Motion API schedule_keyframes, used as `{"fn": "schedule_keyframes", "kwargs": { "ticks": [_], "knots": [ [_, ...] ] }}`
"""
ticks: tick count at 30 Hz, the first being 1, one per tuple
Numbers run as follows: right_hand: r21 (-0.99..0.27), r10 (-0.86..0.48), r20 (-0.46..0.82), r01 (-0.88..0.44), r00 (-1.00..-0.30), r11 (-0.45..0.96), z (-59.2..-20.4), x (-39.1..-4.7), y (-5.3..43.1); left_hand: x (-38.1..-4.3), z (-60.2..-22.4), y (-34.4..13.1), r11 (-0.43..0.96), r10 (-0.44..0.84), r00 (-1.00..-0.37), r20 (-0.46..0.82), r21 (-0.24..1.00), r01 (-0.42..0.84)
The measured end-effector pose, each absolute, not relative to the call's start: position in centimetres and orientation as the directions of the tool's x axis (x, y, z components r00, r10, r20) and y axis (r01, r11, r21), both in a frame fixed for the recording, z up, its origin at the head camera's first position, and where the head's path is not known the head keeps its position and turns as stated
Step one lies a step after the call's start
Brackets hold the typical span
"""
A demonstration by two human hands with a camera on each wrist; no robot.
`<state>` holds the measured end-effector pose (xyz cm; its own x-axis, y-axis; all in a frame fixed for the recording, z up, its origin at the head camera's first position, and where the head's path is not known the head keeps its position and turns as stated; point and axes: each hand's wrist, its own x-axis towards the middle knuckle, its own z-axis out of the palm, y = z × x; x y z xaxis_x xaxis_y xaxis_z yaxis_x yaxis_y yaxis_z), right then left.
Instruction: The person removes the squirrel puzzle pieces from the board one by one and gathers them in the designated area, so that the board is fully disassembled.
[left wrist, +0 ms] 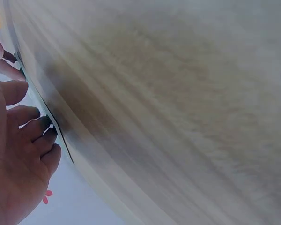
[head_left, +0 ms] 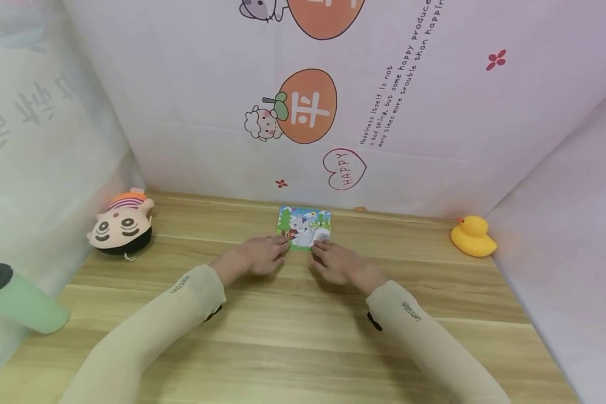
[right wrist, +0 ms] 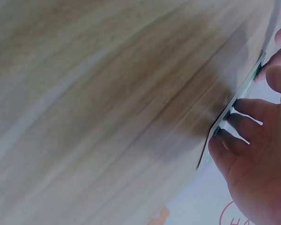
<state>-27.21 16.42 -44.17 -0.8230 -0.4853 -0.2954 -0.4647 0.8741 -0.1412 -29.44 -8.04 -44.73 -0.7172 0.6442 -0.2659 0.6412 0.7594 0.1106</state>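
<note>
A small flat picture board (head_left: 305, 217), printed with a cartoon squirrel, trees and blue sky, lies on the wooden table (head_left: 283, 325) near the back wall. The fingertips of my left hand (head_left: 266, 255) touch its lower left corner. At the lower right corner, my right hand (head_left: 336, 262) rests its fingertips on the board. Both wrist views show the board edge-on as a thin strip, flat on the tabletop. In the left wrist view, the fingers of the left hand (left wrist: 23, 150) are extended with a slight bend; those of the right hand (right wrist: 257, 150) look similar in the right wrist view.
At the left lies a plush doll (head_left: 123, 223) with a cartoon face. A green tumbler (head_left: 27, 306) with a dark lid stands at the left edge. On the right sits a yellow rubber duck (head_left: 473, 237). Printed cloth walls (head_left: 192, 112) enclose the table's back and sides.
</note>
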Motion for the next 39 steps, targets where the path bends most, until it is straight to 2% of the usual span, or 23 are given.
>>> {"fn": "schedule_keyframes", "kwargs": {
  "ticks": [18,25,33,39],
  "knots": [
    [-0.105,-0.506,-0.275,-0.498,-0.817,0.861,-44.0,-24.7,16.2,-26.2,-44.6,-9.1,0.745,0.659,-0.706,-0.258,0.095,0.660],
    [-0.059,-0.560,-0.223,-0.562,-0.798,0.825,-44.0,-23.1,16.1,-24.3,-44.3,-9.6,0.724,0.676,-0.686,-0.267,0.067,0.687],
    [-0.089,-0.583,-0.212,-0.579,-0.784,0.811,-43.9,-21.1,15.7,-22.2,-44.5,-10.4,0.709,0.692,-0.680,-0.242,0.045,0.704],
    [-0.051,-0.625,-0.196,-0.628,-0.756,0.776,-43.9,-19.7,15.7,-20.6,-44.6,-11.1,0.695,0.705,-0.671,-0.232,0.035,0.718]
  ]
}}
